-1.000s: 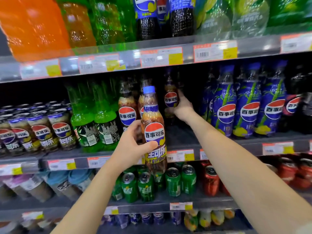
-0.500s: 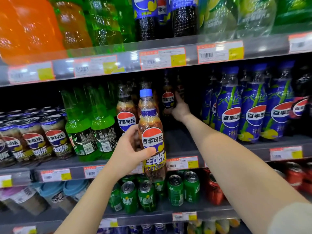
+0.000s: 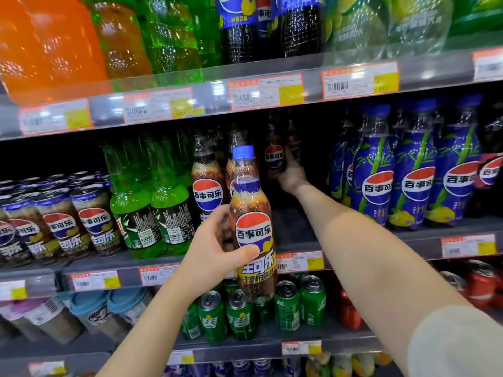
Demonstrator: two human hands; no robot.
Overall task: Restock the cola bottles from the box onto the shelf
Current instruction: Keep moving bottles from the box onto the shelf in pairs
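My left hand [image 3: 217, 248] grips a blue-capped cola bottle [image 3: 253, 227] upright in front of the middle shelf [image 3: 294, 232]. My right hand [image 3: 291, 176] reaches deep into the shelf and holds a second cola bottle [image 3: 274, 156] standing at the back of the gap. Two more cola bottles [image 3: 206, 186] of the same kind stand on the shelf just left of the held one. The box is not in view.
Green bottles [image 3: 152, 197] and cola cans [image 3: 60, 227] fill the shelf to the left, blue-wrapped bottles [image 3: 413, 178] to the right. Large bottles [image 3: 239, 28] stand on the shelf above, green cans [image 3: 285, 306] and red cans [image 3: 479, 281] below.
The view has shifted down and closer. My right hand has pushed its bottle further back into the shelf. My left hand keeps its bottle in front of the shelf edge.
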